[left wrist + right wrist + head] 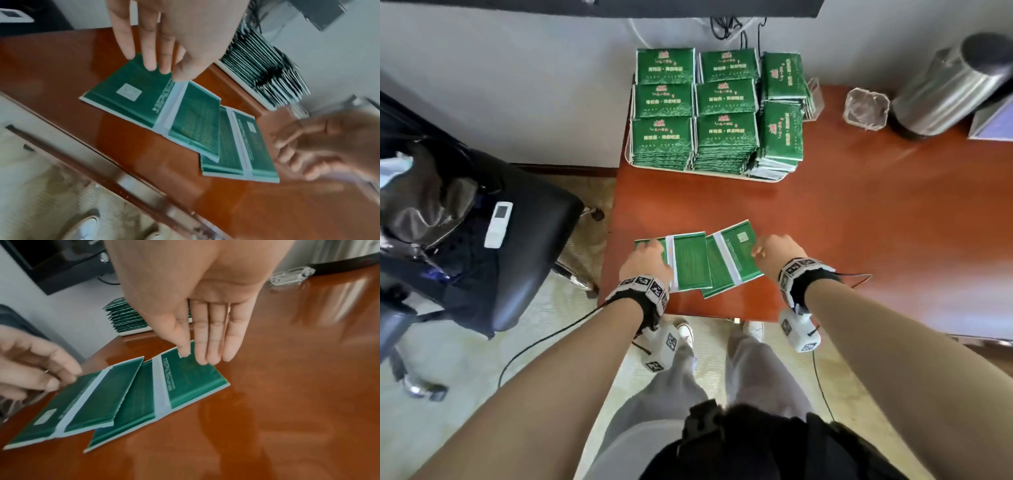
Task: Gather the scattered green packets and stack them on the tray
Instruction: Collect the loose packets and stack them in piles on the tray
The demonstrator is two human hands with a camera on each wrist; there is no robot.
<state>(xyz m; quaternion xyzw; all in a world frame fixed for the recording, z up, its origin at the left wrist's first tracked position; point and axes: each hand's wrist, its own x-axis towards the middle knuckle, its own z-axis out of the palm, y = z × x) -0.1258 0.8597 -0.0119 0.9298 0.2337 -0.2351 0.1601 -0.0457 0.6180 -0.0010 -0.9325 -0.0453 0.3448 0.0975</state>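
Left hand fingers straight, tips on left green packet. Right hand flat, fingertips on right green packet. Packets overlap near table front edge. Tray with stacked packets far behind.

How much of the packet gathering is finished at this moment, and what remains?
Mostly done: the white tray at the table's far edge already carries eight stacks of green packets. In hand: two loose green packets with white bands lie overlapping near the front edge of the red-brown wooden table; the left hand and right hand touch their outer ends with straight fingers. Left: lifting these onto the tray.
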